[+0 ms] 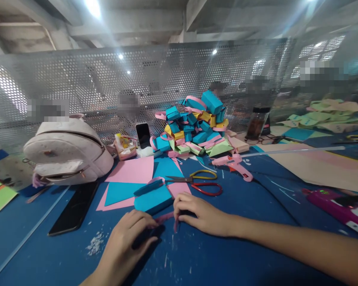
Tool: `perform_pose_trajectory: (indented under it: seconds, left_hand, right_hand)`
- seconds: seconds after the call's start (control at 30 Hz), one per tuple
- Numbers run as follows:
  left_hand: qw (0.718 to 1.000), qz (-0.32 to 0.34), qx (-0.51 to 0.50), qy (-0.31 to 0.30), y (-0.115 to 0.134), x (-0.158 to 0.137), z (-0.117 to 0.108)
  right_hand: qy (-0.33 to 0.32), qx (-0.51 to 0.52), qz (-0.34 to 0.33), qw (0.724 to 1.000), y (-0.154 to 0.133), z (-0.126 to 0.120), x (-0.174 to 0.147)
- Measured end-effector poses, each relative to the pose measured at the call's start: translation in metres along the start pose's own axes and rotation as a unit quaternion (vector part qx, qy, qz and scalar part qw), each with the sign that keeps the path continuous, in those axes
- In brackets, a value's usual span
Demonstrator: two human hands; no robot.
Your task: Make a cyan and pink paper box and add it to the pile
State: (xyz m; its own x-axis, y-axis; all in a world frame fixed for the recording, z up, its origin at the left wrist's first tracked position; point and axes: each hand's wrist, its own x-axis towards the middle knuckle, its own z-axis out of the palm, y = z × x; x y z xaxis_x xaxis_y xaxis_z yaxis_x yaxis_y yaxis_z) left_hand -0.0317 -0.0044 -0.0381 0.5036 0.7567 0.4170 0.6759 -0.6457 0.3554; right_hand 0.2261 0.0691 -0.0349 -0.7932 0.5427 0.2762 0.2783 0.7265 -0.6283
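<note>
A narrow pink paper strip (166, 217) lies between my two hands, low over the blue table. My left hand (129, 236) is curled at its left end, fingertips on the strip and thumb partly apart. The fingers of my right hand (201, 214) close on the other end, where the strip bends downward. Just beyond is a folded blue paper box (153, 199) with a pink band on top. Scissors (193, 180) with one yellow and one red handle rest open behind my right hand, partly over pink and blue paper sheets (131, 169).
A pink glue gun (234, 165) with a long glue stick and cord lies right of the scissors. Behind is a heap of paper boxes (197, 125). A white backpack (68, 149) and black phone (74, 208) are left; a magenta device (334, 206) is right.
</note>
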Motion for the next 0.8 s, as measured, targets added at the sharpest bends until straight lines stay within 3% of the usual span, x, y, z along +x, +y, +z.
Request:
perform_pose_trajectory:
  seconds: [0.23, 0.63, 0.8]
  left_hand:
    - [0.997, -0.061, 0.032, -0.032, 0.005, 0.008, 0.003]
    - [0.981, -0.051, 0.186, -0.026, 0.009, 0.018, 0.013]
    - [0.977, -0.047, 0.206, -0.027, 0.007, 0.017, 0.015]
  right_hand:
    - [0.0, 0.011, 0.002, 1.0, 0.001, 0.0, 0.0]
    - [-0.003, -0.016, -0.011, 1.0, -0.002, 0.001, -0.002]
    - [-0.004, -0.021, -0.009, 1.0, -0.002, 0.0, -0.003]
